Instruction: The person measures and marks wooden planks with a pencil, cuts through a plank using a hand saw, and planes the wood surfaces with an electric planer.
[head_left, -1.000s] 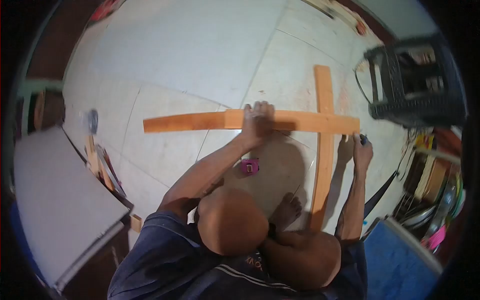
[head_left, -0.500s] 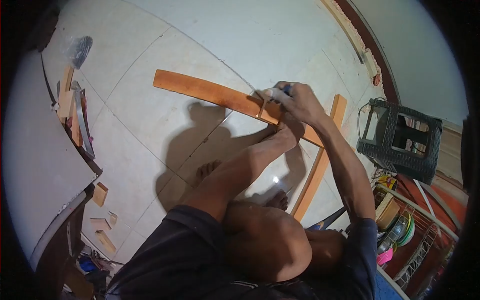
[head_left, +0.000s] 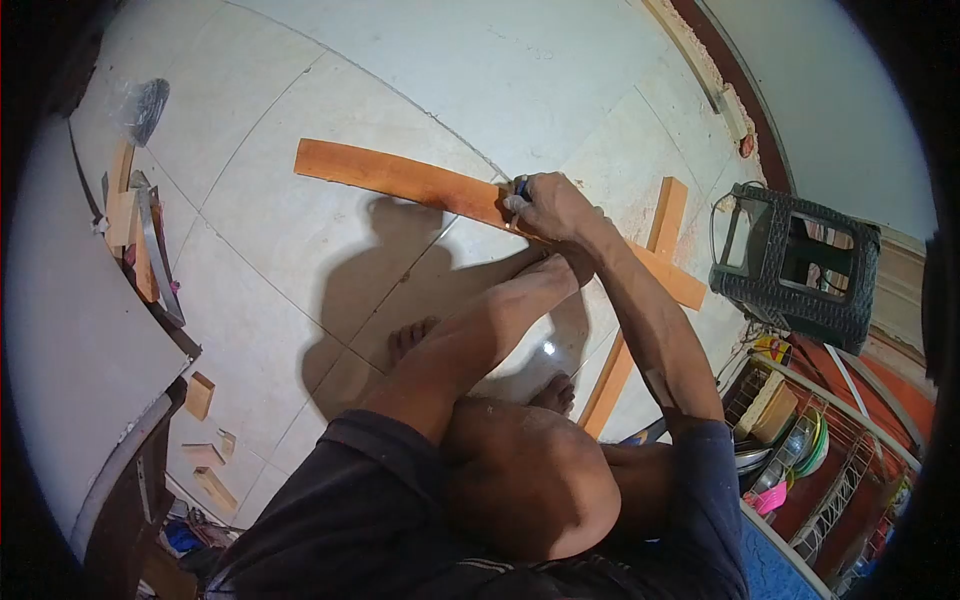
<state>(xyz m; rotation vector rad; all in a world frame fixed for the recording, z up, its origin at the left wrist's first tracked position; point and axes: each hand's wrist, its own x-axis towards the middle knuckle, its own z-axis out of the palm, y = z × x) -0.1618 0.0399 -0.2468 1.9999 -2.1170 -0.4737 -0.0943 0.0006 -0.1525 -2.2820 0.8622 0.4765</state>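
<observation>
Shifted leftward since half a second ago, the right hand (head_left: 555, 208) bends over the darker board (head_left: 400, 182), fingers curled round a blue object (head_left: 521, 187). Its wrist hides much of the left hand (head_left: 576, 262), whose grip I cannot tell. Rightward, the lighter board (head_left: 672, 280) crosses another timber (head_left: 608, 385); open floor tiles (head_left: 480, 80) stretch beyond.

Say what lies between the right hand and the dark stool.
In the head view, the far end of a wooden plank lies there, with floor on either side.
</observation>
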